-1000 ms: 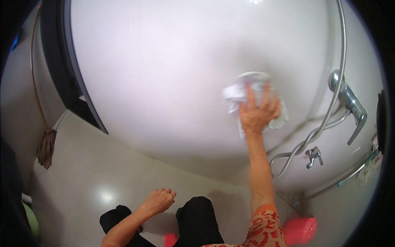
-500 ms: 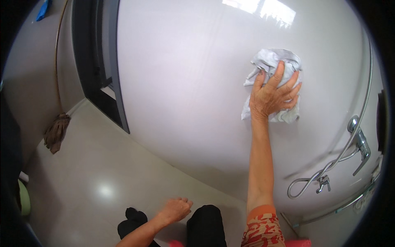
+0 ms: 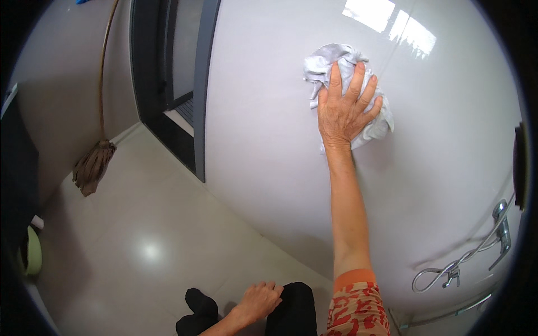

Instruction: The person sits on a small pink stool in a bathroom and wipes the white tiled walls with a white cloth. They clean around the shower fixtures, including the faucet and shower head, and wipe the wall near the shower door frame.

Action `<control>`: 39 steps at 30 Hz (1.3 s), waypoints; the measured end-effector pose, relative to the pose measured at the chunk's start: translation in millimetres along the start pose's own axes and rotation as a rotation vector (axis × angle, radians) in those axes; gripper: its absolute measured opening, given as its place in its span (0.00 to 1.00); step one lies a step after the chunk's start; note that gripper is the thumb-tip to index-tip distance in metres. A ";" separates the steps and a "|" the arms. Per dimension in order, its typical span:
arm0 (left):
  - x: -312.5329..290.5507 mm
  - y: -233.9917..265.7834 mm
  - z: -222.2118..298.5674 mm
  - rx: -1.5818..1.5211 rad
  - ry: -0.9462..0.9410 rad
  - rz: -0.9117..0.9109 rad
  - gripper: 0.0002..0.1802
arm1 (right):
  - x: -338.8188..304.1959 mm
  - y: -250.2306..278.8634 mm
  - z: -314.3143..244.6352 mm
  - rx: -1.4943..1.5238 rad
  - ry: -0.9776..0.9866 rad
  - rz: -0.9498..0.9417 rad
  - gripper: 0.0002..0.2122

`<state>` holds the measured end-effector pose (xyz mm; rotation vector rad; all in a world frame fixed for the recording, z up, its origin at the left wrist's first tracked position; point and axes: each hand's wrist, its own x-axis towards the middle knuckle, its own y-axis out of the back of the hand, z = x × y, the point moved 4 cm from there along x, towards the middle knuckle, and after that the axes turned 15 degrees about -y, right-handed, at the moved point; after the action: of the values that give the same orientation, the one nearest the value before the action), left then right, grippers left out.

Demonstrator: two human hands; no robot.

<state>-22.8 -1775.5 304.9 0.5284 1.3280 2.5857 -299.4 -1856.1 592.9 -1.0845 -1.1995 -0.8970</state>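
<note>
Cloth [image 3: 328, 57] against the wall [image 3: 263, 145], beneath the right hand [image 3: 343, 115]. Left hand [image 3: 260, 301] lower, left of the right hand, just beside a knee [image 3: 294, 305]. Doorway [image 3: 203, 106] left of the cloth; mop [image 3: 94, 168] farther left, its head low by the floor [image 3: 162, 207]. Shower mixer [image 3: 504, 229] on the wall, lower right of the cloth; small tap [image 3: 451, 278] below and left of the mixer; hose [image 3: 468, 255] looping beside the tap.

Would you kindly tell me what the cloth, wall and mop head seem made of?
Cloth: soft white fabric, perhaps cotton, from limp creases. Wall: smooth, glossy, likely tile or panel, given bright reflections. Mop head: matt, probably fabric, from loose brown strips.
</note>
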 end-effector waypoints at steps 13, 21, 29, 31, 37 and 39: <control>1.5 10.8 24.4 -0.030 0.059 -0.050 0.14 | -84.9 0.0 -22.9 0.304 0.434 -0.364 0.24; -6.3 19.6 18.8 -0.058 0.099 -0.049 0.15 | -185.3 15.0 -23.2 0.477 0.872 -0.778 0.18; -6.4 52.6 20.1 -0.162 0.114 0.252 0.14 | -64.3 -8.5 -3.4 0.331 0.477 -0.339 0.20; -5.8 61.2 20.5 -0.174 0.098 0.335 0.12 | -11.5 -0.6 -12.6 0.231 0.323 -0.132 0.12; 5.3 55.2 27.4 -0.123 0.041 0.303 0.12 | 3.6 -21.0 -44.9 0.108 0.114 0.063 0.14; 3.7 52.5 23.8 -0.158 0.054 0.269 0.12 | -14.8 -21.8 -61.2 0.155 0.166 0.000 0.17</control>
<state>-17.0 -1787.0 361.2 0.6535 1.1227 2.9092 -306.6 -1921.1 580.3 -0.8692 -1.1116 -0.8617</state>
